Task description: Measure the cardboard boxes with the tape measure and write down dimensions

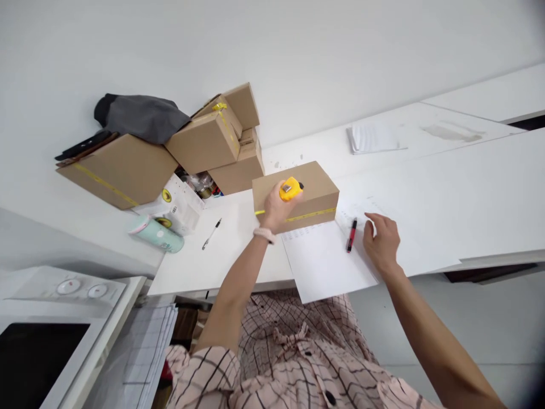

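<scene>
My left hand is closed around a yellow tape measure, held over the top of a closed brown cardboard box. A yellow strip runs along the box's front side; whether it is adhesive tape or the measuring blade I cannot tell. My right hand hovers over or rests on white papers, fingers loosely bent, thumb and forefinger apart, nothing between them. Just left of it lies a red and black marker on the sheets.
Stacked cardboard boxes stand at the back left, a dark grey cloth over them. Nearer are a mint-green bottle and a pen. More papers lie by the wall. A white microwave sits at lower left.
</scene>
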Demonstrator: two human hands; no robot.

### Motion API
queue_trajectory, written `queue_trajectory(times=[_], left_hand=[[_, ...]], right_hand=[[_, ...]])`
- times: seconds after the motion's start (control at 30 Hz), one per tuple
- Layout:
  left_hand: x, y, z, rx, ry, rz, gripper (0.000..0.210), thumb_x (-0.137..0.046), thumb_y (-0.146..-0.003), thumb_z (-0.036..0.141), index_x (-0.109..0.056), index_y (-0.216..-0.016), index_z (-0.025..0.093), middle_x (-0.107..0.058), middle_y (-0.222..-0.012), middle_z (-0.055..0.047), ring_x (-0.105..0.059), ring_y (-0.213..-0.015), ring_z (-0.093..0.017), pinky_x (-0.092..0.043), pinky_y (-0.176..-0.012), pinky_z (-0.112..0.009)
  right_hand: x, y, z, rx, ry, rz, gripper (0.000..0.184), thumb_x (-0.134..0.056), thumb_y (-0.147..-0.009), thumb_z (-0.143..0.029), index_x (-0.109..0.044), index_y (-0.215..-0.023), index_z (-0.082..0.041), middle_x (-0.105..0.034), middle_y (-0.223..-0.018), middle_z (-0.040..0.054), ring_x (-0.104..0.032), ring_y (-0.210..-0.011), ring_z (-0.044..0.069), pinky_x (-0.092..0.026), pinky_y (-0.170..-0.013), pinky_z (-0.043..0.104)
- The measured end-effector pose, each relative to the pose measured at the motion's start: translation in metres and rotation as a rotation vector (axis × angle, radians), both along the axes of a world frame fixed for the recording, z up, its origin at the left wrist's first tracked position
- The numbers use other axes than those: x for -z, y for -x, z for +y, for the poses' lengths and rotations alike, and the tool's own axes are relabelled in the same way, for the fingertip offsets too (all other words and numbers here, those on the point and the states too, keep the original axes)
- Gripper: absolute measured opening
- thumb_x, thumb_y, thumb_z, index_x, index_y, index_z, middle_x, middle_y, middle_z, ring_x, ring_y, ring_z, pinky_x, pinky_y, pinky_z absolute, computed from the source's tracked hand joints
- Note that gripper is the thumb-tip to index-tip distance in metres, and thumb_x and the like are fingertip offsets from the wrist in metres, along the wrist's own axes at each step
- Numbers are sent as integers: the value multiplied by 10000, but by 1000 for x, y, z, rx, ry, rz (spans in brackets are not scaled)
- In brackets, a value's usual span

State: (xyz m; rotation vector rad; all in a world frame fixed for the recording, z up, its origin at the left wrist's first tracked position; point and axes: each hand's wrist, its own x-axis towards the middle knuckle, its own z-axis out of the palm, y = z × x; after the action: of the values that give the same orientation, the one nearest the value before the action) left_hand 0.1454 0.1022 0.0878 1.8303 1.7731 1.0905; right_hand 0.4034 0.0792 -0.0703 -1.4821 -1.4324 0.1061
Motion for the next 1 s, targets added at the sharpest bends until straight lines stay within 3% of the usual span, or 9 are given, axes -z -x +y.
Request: queue_trajectory(times=[0.07,0.17,0.23,0.4,0.5,0.63,0.77,0.9,1.0], left_hand=[[-2,-6,-27,98,17,-42,472,-762,-867,366,-609,-1286,211,-728,-1149,-58,-677,-982,-208,-551,-860,-338],[11,-9,-75,469,123,-222,588,-845,-756,403,-636,-1279,235,-728,-1156,-50,-689,-960,-215,-565,-828,-321],[28,-3,-103,516,262,-332,607,-852,-728,379,-621,-1273,247,-716,-1135,-47,-678,-935,-212,-549,-824,-318],[75,33,-143,438,590,-510,724,-859,-686,388,-530,-1314,245,-637,-1020,-30,-610,-818,-174,-497,-742,-291],[81,61,-153,410,695,-614,717,-842,-676,363,-532,-1309,231,-608,-998,-27,-588,-826,-174,-487,-737,-286],[64,112,-147,216,556,-626,603,-766,-722,291,-593,-1297,239,-627,-1003,-26,-577,-835,-166,-474,-723,-269],[44,177,-111,30,280,-685,609,-731,-764,421,-587,-1299,168,-694,-843,-33,-512,-607,-117,-382,-569,-233],[32,217,-63,-9,157,-748,629,-769,-741,528,-624,-1200,122,-725,-826,-60,-498,-521,-91,-316,-490,-217],[27,225,-29,-21,164,-753,575,-794,-700,537,-647,-1065,118,-719,-793,-48,-488,-471,-75,-289,-448,-214]], right_hand=[[-28,12,-18,-87,9,225,341,-469,-993,-414,-722,-1134,-233,-730,-1131,143,-650,-1067,307,-507,-954,488],[-64,31,-49,-511,320,585,430,-492,-984,-583,-743,-1130,-266,-748,-1091,99,-688,-980,272,-557,-844,414],[-73,43,-68,-652,530,670,506,-512,-958,-652,-757,-1149,-253,-751,-1035,96,-685,-935,261,-553,-827,400],[-52,74,-106,-740,805,728,567,-619,-844,-745,-788,-1053,-246,-661,-754,49,-617,-760,245,-521,-761,422],[-40,77,-109,-795,882,808,402,-717,-782,-715,-785,-919,-342,-625,-729,17,-548,-687,219,-491,-698,423],[-57,41,-62,-586,779,887,348,-841,-712,-629,-740,-751,-299,-521,-617,-4,-407,-599,153,-397,-567,335],[-92,-4,22,-360,370,1087,510,-1014,-434,-503,-653,-641,-209,-466,-614,-23,-393,-595,107,-370,-484,259],[-112,-2,93,-437,338,1065,393,-975,-594,-372,-631,-656,-193,-485,-612,-27,-402,-576,79,-379,-454,189],[-112,20,128,-357,355,1023,323,-877,-733,-240,-575,-636,-179,-505,-597,-22,-404,-548,64,-377,-451,168]])
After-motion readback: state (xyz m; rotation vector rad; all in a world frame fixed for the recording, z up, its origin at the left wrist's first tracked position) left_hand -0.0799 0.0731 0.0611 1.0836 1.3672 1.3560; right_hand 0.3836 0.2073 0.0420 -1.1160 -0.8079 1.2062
